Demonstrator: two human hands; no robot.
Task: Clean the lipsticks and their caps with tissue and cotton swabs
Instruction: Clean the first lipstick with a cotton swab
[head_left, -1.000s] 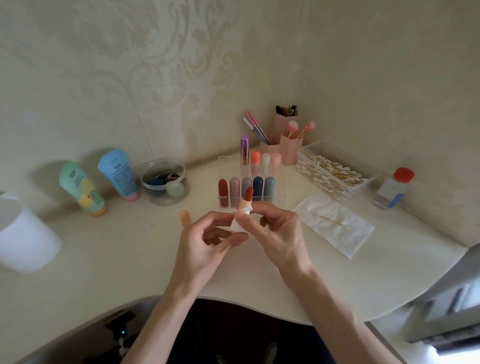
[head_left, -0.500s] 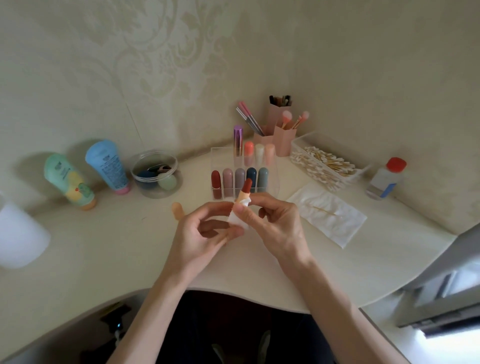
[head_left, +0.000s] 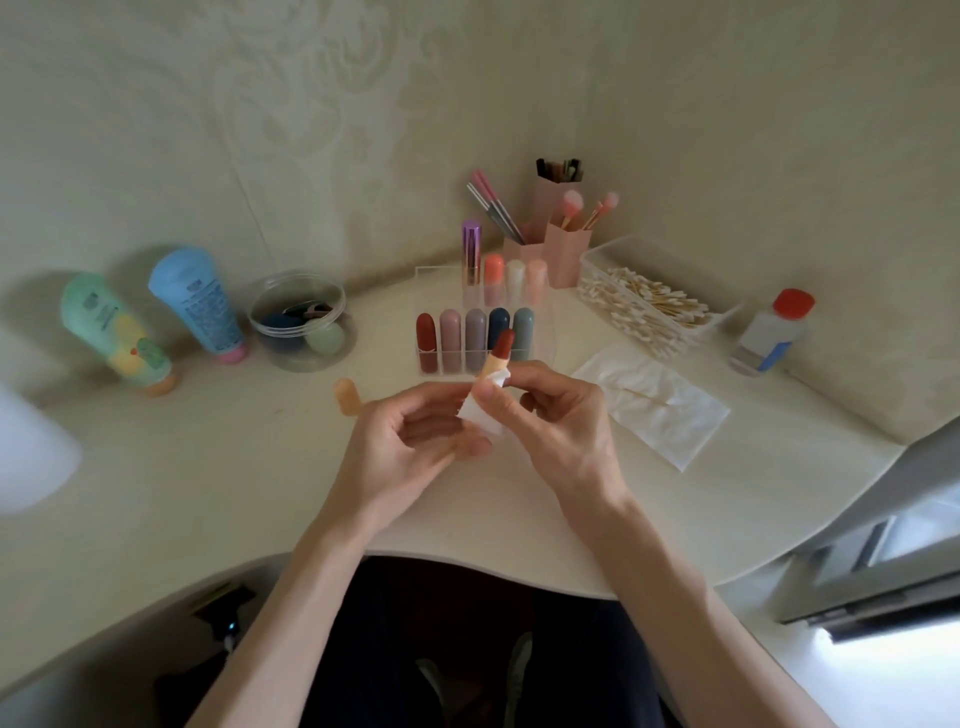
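Over the tabletop (head_left: 208, 467), the right hand (head_left: 561, 431) pinches a scrap of tissue (head_left: 480, 415) around an uncapped red lipstick (head_left: 501, 348), whose tip tilts toward 1 o'clock. The left hand (head_left: 400, 452) curls at the tissue's lower edge, but whether it grips anything cannot be told. A peach cap (head_left: 347, 396) sits at the hands' 9 o'clock.

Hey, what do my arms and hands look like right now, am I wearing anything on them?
The left hand and the right hand are bare: no gloves, and no rings, watch or bracelet that I can see. The left forearm and the right forearm are bare too, with no sleeves in view.
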